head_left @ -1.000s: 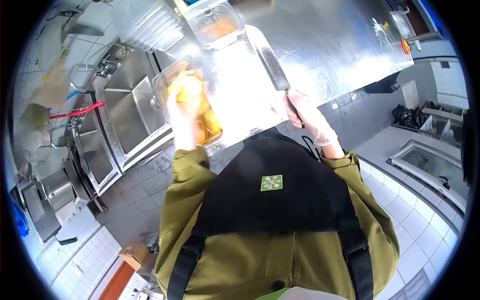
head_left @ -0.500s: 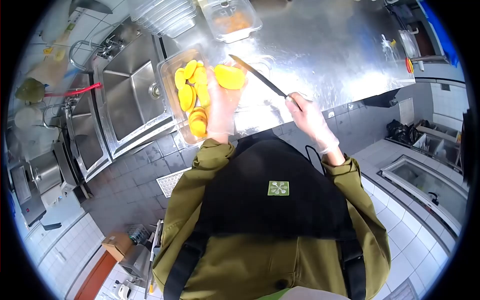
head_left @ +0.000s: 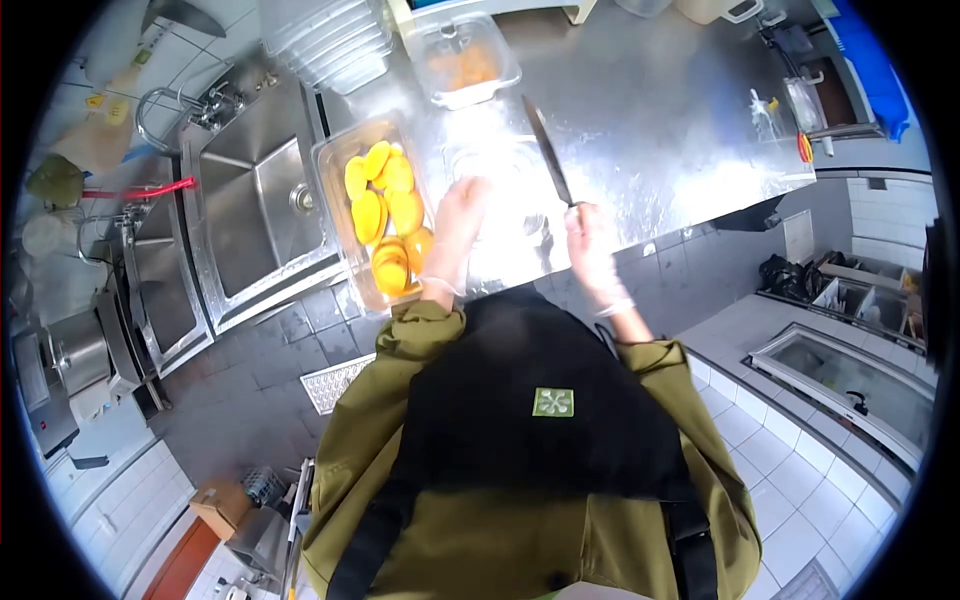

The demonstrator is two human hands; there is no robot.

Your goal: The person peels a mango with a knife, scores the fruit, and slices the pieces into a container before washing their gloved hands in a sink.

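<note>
on the steel counter (head_left: 650, 110) in front of me, my gloved right hand (head_left: 588, 250) was wrapped tight around the handle of a knife (head_left: 548, 150), its blade pointing away from me. my left hand (head_left: 455, 225), also gloved, lay on the counter in hard glare, and i could not tell whether its fingers were spread or pinching anything. just left of it sat a clear tray (head_left: 330, 190) of yellow fruit pieces (head_left: 385, 200), beside the sink (head_left: 250, 200). a lidded tub (head_left: 460, 62) stood farther back.
</note>
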